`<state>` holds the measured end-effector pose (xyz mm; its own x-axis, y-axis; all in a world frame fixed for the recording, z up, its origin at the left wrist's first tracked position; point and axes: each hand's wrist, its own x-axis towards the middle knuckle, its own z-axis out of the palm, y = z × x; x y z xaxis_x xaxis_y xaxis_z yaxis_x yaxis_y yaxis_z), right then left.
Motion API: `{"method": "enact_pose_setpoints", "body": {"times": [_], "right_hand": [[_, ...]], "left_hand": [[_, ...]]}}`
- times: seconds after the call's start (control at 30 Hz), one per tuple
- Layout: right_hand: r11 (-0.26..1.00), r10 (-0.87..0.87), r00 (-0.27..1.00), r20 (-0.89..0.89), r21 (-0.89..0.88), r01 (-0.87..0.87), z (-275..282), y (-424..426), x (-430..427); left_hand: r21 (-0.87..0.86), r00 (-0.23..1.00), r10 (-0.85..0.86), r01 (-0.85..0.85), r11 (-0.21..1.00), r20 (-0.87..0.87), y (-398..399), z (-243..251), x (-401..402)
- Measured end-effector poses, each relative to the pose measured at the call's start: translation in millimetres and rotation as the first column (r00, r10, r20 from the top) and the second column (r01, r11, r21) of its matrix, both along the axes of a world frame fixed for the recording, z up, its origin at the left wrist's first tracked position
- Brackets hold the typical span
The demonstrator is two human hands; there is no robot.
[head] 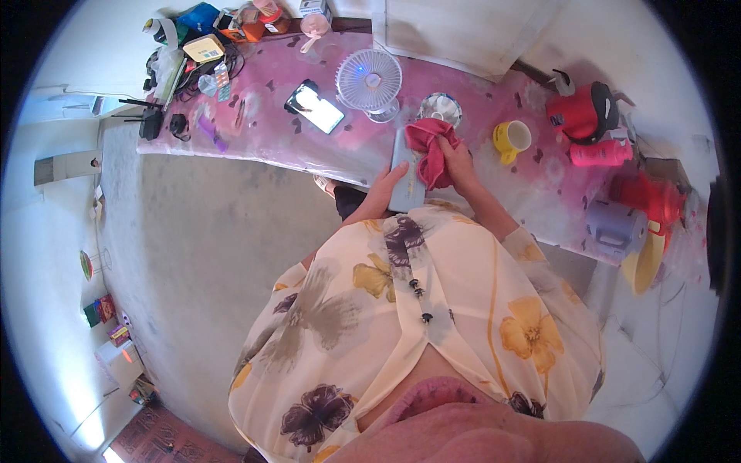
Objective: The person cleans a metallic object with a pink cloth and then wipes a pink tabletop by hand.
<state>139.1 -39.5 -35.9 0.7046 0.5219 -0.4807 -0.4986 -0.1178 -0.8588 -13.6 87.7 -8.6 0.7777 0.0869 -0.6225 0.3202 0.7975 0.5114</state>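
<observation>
My left hand (380, 192) grips a flat, pale blue-grey case (408, 188) by its left side, close to my body at the table's front edge. A crumpled dark pink cloth (431, 144) is bunched in my right hand (460, 165), over the upper right part of the case. The cloth hides that end of the case. Just beyond the cloth stands a patterned bowl (440, 107), partly covered by it. A white desk fan (369, 81) with a small blue light stands behind and left of the case. To the right is a yellow mug (512, 142).
A lit phone (315, 107) lies on the pink patterned tablecloth (260, 124). A red kettle (582, 113), a pink bottle (602, 152) and a lavender jug (616, 227) crowd the right end. A router (151, 122), cables and blister packs (222, 75) occupy the left end.
</observation>
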Motion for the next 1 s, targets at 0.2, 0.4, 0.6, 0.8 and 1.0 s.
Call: {"method": "enact_pose_setpoints", "body": {"times": [0.2,0.4,0.6,0.8,1.0], "right_hand": [[0.995,-0.007,0.976,0.218,-0.093,0.028,4.2,-27.5,6.6],[0.932,0.251,0.389,0.886,-0.112,-0.345,70.8,0.5,-27.9],[0.906,0.291,0.324,0.9,-0.15,-0.396,49.8,20.2,-1.4],[0.771,0.335,0.227,0.915,-0.128,-0.624,66.4,15.4,-35.8],[0.895,0.296,0.401,0.867,-0.105,-0.433,53.4,36.2,2.1]], "left_hand": [[-0.016,0.991,0.026,-0.024,1.0,0.129,5.4,19.7,6.4],[-0.383,0.988,0.126,-0.083,0.92,0.089,6.8,5.0,11.8],[-0.133,1.0,0.003,0.001,0.991,0.026,10.1,-17.0,6.4],[-0.374,0.971,0.23,-0.191,0.908,0.062,12.7,-9.5,-3.9],[-0.197,0.997,0.034,-0.046,0.979,-0.063,16.6,-28.5,-4.7]]}}
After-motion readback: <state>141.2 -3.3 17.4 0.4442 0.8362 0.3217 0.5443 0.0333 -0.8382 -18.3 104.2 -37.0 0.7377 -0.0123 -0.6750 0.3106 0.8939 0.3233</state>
